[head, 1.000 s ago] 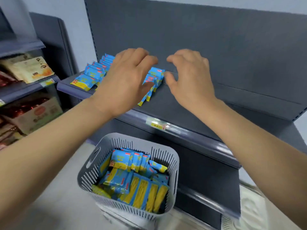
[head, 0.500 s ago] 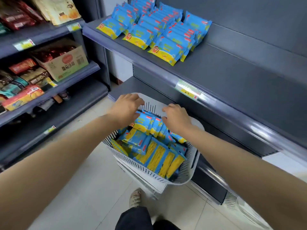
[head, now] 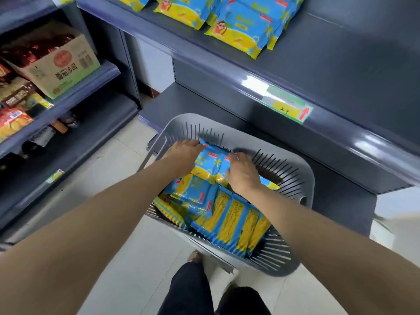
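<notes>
Two hands work inside the grey slotted basket, and both are grasping.

1. Left hand (head: 181,155): its fingers curl over the left edge of a bundle of snack packets (head: 212,163), which stands on edge at the far side of the basket. Press inward, not downward, so that the wrappers do not crumple.
2. Right hand (head: 243,176): its fingers curl over the bundle's right edge. Match the left hand's pressure; uneven squeeze will likely let the middle packets slip out.
3. Loose packets (head: 227,214) lie flat below the wrists. Lift straight up so that none are dragged along.
4. Basket wall (head: 311,178): clear its rim before moving sideways.
5. Upper shelf (head: 341,53): bare deck lies just right of the shelved packets (head: 238,35). Set the bundle down there, faces aligned with that row.
</notes>
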`<action>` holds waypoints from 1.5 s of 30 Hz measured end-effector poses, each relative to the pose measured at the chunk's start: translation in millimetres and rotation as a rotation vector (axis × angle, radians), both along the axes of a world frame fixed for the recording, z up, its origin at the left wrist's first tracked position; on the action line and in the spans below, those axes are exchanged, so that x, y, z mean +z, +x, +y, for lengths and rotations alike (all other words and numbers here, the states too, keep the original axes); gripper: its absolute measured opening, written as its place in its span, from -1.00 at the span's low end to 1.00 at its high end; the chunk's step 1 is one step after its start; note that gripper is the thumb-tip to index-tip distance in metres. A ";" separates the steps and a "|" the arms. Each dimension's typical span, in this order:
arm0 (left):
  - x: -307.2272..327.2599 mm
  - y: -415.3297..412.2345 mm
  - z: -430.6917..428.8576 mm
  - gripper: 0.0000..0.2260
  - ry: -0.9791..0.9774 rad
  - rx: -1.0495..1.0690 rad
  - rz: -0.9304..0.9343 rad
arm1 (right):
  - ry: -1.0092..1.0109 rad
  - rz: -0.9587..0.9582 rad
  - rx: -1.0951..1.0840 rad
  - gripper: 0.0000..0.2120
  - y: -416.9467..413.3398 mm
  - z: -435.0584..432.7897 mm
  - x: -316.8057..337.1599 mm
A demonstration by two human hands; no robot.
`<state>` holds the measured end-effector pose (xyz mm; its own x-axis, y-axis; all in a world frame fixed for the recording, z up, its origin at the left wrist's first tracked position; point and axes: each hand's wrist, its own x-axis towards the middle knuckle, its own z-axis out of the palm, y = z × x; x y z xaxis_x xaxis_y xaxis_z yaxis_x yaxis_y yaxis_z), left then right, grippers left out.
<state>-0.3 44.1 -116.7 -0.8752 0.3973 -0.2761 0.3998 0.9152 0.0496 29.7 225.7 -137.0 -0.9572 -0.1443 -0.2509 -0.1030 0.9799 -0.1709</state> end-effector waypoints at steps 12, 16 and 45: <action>-20.1 -27.0 1.0 -0.58 -0.137 -0.076 0.057 | -0.341 -0.206 -0.250 -0.75 -5.6 -5.4 11.4; 10.9 -27.0 -3.7 -0.77 -0.002 -0.121 -0.119 | -0.342 -0.187 -0.226 -0.76 -3.9 0.7 33.7; 260.7 -150.7 179.7 -0.83 0.578 -0.105 0.064 | -0.533 0.416 -0.522 -0.86 -206.8 212.1 262.1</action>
<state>-151.1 223.8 144.0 -0.8309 0.5528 0.0633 0.5055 0.7024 0.5011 -177.2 437.8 125.1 -0.9331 0.3416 0.1125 0.1822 0.7187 -0.6710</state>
